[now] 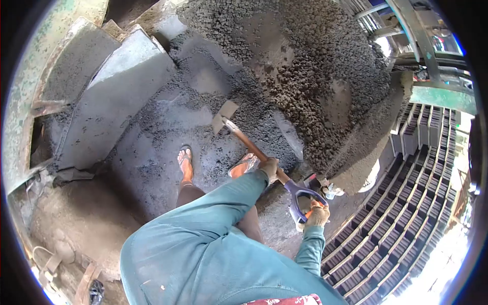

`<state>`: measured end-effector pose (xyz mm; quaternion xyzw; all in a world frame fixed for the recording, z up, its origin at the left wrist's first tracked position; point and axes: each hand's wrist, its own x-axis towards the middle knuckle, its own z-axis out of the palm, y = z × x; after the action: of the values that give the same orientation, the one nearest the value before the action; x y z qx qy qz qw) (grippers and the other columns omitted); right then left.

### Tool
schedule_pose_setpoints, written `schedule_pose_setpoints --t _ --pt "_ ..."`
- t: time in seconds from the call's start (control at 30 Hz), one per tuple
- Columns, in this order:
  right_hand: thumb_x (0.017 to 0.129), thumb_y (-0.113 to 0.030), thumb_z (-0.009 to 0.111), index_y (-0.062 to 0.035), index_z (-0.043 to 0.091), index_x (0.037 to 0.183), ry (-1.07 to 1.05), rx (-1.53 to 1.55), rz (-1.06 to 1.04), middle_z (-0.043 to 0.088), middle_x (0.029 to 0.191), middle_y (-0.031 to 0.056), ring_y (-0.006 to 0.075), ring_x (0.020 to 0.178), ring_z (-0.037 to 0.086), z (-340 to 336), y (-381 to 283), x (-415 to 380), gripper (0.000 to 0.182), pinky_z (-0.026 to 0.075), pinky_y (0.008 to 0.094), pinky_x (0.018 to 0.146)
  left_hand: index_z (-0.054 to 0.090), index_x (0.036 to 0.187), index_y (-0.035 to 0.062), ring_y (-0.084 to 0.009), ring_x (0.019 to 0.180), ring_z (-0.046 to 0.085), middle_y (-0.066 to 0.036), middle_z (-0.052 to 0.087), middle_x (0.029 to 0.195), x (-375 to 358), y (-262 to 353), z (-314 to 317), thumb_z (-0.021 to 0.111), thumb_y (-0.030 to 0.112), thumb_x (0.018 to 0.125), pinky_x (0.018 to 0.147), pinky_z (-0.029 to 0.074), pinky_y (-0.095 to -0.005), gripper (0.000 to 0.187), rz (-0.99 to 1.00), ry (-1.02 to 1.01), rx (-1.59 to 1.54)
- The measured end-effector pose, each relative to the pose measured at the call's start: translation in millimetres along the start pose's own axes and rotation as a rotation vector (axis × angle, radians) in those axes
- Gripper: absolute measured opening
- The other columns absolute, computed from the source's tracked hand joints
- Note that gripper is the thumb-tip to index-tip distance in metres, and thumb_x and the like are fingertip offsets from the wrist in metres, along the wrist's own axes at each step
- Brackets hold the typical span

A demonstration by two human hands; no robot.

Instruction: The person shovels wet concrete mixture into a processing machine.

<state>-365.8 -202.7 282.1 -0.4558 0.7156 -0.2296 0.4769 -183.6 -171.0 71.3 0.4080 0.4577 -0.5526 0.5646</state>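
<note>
A shovel (260, 154) slants across the middle of the view, with a flat square blade, a wooden shaft and a dark blue-purple D-shaped grip. My left hand (269, 168) is closed around the lower shaft. On the orange crossbar of the D-grip, my right hand (317, 214) is closed too. The gritty blade points away from me, just over or on the dusty floor (175, 119); contact cannot be told. Beyond it to the right lies a big heap of dark, crumbly mix (315, 56). Both hands look gloved or coated with dust.
My sandalled feet stand on the floor behind the blade. Large grey metal chutes or panels (119, 96) rise at left, above a dusty rounded mound (84, 218). Racks of stacked dark blocks (391, 223) curve along the right. A slanted, dirt-coated plate (373, 134) borders the heap.
</note>
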Motion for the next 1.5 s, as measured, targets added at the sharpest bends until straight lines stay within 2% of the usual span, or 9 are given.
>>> schedule_pose_setpoints --t 0.3,0.37,0.5,0.8,0.87,1.07,1.13,1.27,1.5 --pt "0.085 -0.006 0.074 -0.0035 0.069 0.098 -0.412 0.295 0.108 0.066 0.082 0.0049 0.0167 0.067 0.063 194.3 89.9 -39.0 0.014 0.051 0.0338 0.055 0.055 0.105 0.0057 -0.0291 0.070 0.065 -0.013 0.065 0.077 124.1 205.3 -164.7 0.058 0.032 0.099 0.066 0.055 -0.0479 0.027 0.338 -0.371 0.185" --pt "0.083 0.003 0.075 -0.0010 0.062 0.109 -0.461 0.167 0.116 0.064 0.088 0.0064 0.0192 0.073 0.065 224.0 59.0 -89.1 0.029 0.055 0.0383 0.061 0.054 0.101 0.0086 -0.0277 0.075 0.062 -0.012 0.061 0.084 65.0 242.7 -154.4 0.060 0.025 0.098 0.067 0.054 -0.0470 0.018 0.245 0.156 0.336" --pt "0.081 0.014 0.066 0.0005 0.056 0.108 -0.295 0.456 0.209 0.063 0.086 0.0109 0.0222 0.066 0.065 165.3 45.0 -141.7 0.032 0.055 0.0389 0.057 0.054 0.099 0.0082 -0.0249 0.072 0.058 -0.008 0.054 0.077 56.9 183.9 -191.3 0.061 0.023 0.095 0.066 0.053 -0.0439 0.017 0.390 -0.266 0.552" --pt "0.105 -0.041 0.053 -0.0073 0.059 0.116 -0.283 0.740 -0.001 0.060 0.119 0.0123 0.0268 0.101 0.066 89.9 44.8 -310.1 0.036 0.060 0.0481 0.079 0.054 0.096 0.0081 -0.0261 0.057 0.055 -0.009 0.055 0.073 -156.0 139.2 -180.9 0.058 0.017 0.092 0.060 0.054 -0.0424 0.010 -0.279 -0.103 0.845" --pt "0.102 -0.042 0.057 -0.0083 0.061 0.115 -0.263 1.004 0.577 0.063 0.114 0.0112 0.0246 0.099 0.066 128.1 61.9 -283.5 0.037 0.058 0.0444 0.076 0.057 0.104 0.0036 -0.0260 0.067 0.060 -0.011 0.060 0.083 -217.4 141.4 -169.0 0.061 0.015 0.094 0.062 0.055 -0.0397 0.015 -0.330 -0.248 1.089" --pt "0.101 -0.023 0.055 -0.0047 0.063 0.106 -0.105 0.622 0.289 0.064 0.089 0.0090 0.0255 0.077 0.064 250.8 166.0 -127.2 0.021 0.056 0.0424 0.075 0.060 0.121 -0.0009 -0.0281 0.090 0.068 -0.014 0.068 0.105 -211.8 179.0 -141.3 0.058 0.032 0.102 0.080 0.059 -0.0410 0.038 -0.096 -0.817 1.919" --pt "0.098 -0.010 0.053 -0.0043 0.058 0.094 0.045 1.264 0.538 0.064 0.085 0.0109 0.0265 0.076 0.064 228.4 120.5 -117.2 0.008 0.056 0.0487 0.073 0.065 0.118 0.0000 -0.0275 0.090 0.069 -0.013 0.070 0.111 -321.7 194.5 -120.2 0.054 0.045 0.103 0.080 0.059 -0.0409 0.049 -0.693 -0.605 0.979" --pt "0.095 -0.010 0.056 -0.0051 0.059 0.093 0.249 1.392 0.574 0.064 0.081 0.0118 0.0287 0.069 0.063 215.3 162.3 -16.4 0.007 0.056 0.0491 0.068 0.064 0.123 0.0011 -0.0278 0.103 0.068 -0.012 0.070 0.114 -310.9 218.1 -125.7 0.046 0.059 0.102 0.088 0.057 -0.0427 0.064 -0.107 -0.724 1.062" --pt "0.096 -0.025 0.068 -0.0031 0.063 0.109 0.306 1.085 0.788 0.068 0.090 0.0115 0.0307 0.077 0.069 185.9 155.0 102.2 0.026 0.059 0.0476 0.072 0.062 0.112 0.0047 -0.0221 0.091 0.066 -0.008 0.066 0.102 -131.7 184.3 -74.2 0.065 0.011 0.093 0.086 0.056 -0.0358 0.020 0.127 -0.746 1.065"
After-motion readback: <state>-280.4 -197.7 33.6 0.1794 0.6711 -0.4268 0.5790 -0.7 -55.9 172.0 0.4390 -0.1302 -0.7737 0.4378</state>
